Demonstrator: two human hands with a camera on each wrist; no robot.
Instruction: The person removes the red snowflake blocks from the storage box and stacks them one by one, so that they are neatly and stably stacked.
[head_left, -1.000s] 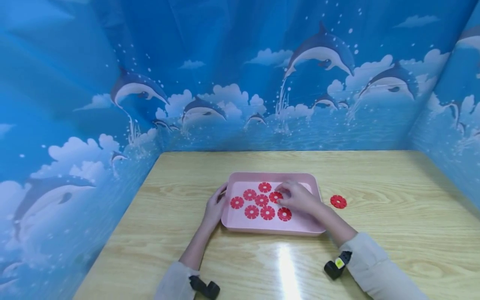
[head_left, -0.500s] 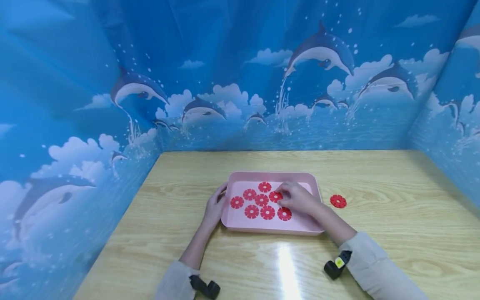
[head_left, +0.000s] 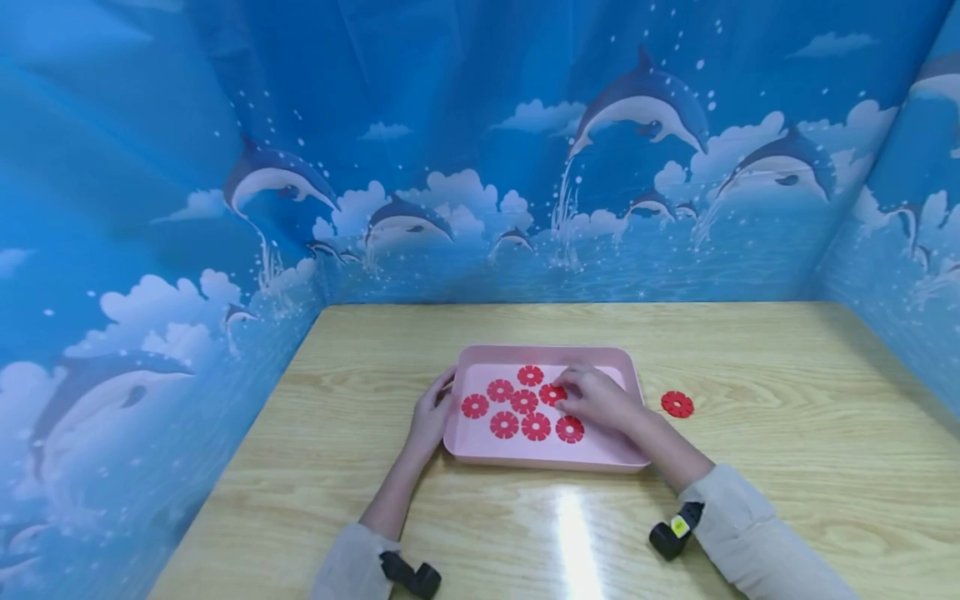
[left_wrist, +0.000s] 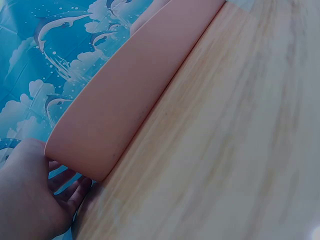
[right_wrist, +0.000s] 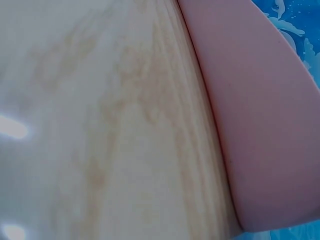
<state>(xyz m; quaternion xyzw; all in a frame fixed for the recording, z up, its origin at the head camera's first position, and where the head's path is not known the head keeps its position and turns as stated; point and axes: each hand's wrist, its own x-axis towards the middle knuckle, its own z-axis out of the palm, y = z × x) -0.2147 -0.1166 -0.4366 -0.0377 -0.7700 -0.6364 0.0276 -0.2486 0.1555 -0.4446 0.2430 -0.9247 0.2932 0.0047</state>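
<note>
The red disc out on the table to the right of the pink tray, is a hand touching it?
No. The red disc lies alone on the table, apart from the right hand in the pink tray.

A wooden table (head_left: 750, 350) carries a pink tray (head_left: 547, 457) and one red disc (head_left: 677, 404).

The head view looks down across the bench (head_left: 750, 350); both wrist views sit close, sharing the pink tray's (head_left: 633, 375) wall.
</note>
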